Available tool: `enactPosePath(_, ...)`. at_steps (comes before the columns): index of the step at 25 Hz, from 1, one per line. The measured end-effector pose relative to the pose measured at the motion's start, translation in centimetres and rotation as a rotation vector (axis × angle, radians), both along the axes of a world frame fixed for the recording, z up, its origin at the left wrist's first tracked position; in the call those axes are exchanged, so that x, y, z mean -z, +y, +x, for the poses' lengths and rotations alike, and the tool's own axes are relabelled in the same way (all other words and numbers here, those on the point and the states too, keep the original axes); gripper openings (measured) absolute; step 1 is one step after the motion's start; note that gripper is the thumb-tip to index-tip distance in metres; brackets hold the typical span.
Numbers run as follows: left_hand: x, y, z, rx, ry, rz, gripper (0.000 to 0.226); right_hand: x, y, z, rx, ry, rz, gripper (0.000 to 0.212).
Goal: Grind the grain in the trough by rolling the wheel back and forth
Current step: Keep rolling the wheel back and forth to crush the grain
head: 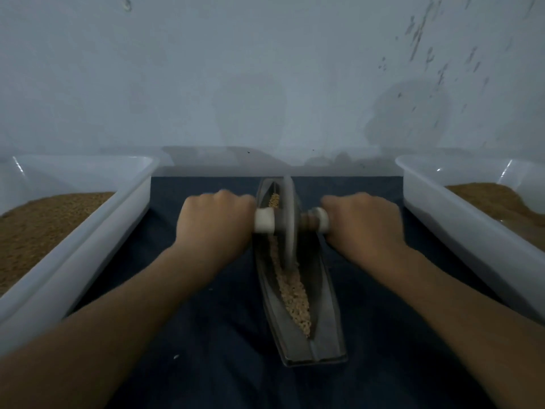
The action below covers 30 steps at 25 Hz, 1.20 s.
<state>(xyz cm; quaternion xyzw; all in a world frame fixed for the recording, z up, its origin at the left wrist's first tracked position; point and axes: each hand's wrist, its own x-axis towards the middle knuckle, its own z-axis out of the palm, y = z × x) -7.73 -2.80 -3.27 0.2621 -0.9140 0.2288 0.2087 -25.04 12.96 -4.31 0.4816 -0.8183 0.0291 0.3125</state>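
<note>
Left grip (216,219) and right grip (362,221) each clasped one end of the axle (264,220), evidently to keep the wheel (288,219) upright and evenly loaded. The wheel stood between the grips in the trough (324,290). Grain (295,293) lay mostly on the person's side of the grips.

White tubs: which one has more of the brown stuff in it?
The tub on the left. Its brown grain spreads wide, right up to the inner wall. The right tub shows only a smaller heap with bare plastic around it.
</note>
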Motion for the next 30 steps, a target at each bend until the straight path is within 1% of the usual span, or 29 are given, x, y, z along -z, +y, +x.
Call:
enactPosePath(1,-0.8,-0.7,-1.2,-0.021,-0.012,0.033,0.01,-0.4,-1.4,-0.6,0.031,-0.057,0.015,0.032)
enactPosePath(3,-1.9,-1.3,-2.4,-0.038,-0.041,0.101,0.007,-1.2,-2.7,-1.2,0.067,-0.137,0.012,0.022)
enactPosePath(4,-1.9,-1.0,-2.2,-0.037,-0.039,0.094,0.006,-1.4,-2.3,-1.1,0.06,-0.144,0.017,0.022)
enactPosePath(5,-1.7,-0.3,-1.2,-0.033,-0.031,0.074,0.009,-1.4,-1.4,-0.6,0.049,-0.136,0.033,0.025)
enactPosePath(7,-0.1,1.4,1.7,0.049,0.039,0.008,0.031,-0.8,1.5,1.0,-0.032,-0.021,0.022,0.036)
enactPosePath(8,0.2,2.3,3.4,0.103,0.061,-0.025,0.041,-0.6,3.2,2.0,-0.075,0.042,-0.011,0.038)
enactPosePath(10,0.6,3.0,5.3,0.188,0.114,-0.068,0.047,-0.3,5.7,2.6,-0.156,0.108,-0.059,0.037)
enactPosePath(11,0.8,2.9,5.3,0.199,0.114,-0.06,0.046,-0.1,5.9,2.4,-0.152,0.098,-0.052,0.037)
enactPosePath(12,0.7,2.7,4.7,0.166,0.081,-0.039,0.043,0.1,5.4,2.2,-0.112,0.079,-0.034,0.037)
enactPosePath(14,0.3,1.7,2.1,0.032,0.001,-0.046,0.034,0.2,2.5,1.1,0.014,0.051,0.001,0.033)
enactPosePath(17,-1.8,-1.0,-2.1,-0.044,-0.034,0.036,0.006,-0.9,-2.2,-0.9,0.076,-0.099,0.007,0.016)
enactPosePath(19,-2.2,-1.0,-2.5,-0.045,-0.049,0.049,0.005,-1.3,-2.5,-1.3,0.076,-0.164,0.015,0.016)
enactPosePath(20,-2.0,-0.2,-1.5,-0.042,-0.045,0.033,0.008,-1.1,-1.6,-1.0,0.061,-0.157,0.024,0.021)
enactPosePath(21,-1.3,0.7,-0.2,-0.023,-0.015,0.019,0.018,-0.8,-0.2,-0.2,0.023,-0.112,0.019,0.027)
enactPosePath(23,0.0,2.4,3.1,0.078,0.046,-0.033,0.04,-0.4,3.0,1.7,-0.08,0.028,-0.036,0.037)
enactPosePath(25,-0.1,3.3,5.5,0.183,0.073,-0.076,0.053,-0.4,5.5,2.8,-0.169,0.081,-0.067,0.045)
enactPosePath(26,0.1,3.4,5.9,0.21,0.079,-0.076,0.054,-0.2,6.1,2.9,-0.186,0.076,-0.064,0.048)
enactPosePath(28,0.3,3.0,4.8,0.146,0.044,-0.024,0.053,0.2,5.4,2.4,-0.122,0.06,-0.036,0.048)
enactPosePath(29,0.3,2.4,3.7,0.079,0.02,-0.011,0.049,0.1,4.0,1.9,-0.072,0.045,-0.025,0.044)
enactPosePath(30,0.4,1.4,2.1,0.028,0.002,-0.01,0.04,-0.3,2.2,1.2,-0.035,0.037,-0.016,0.036)
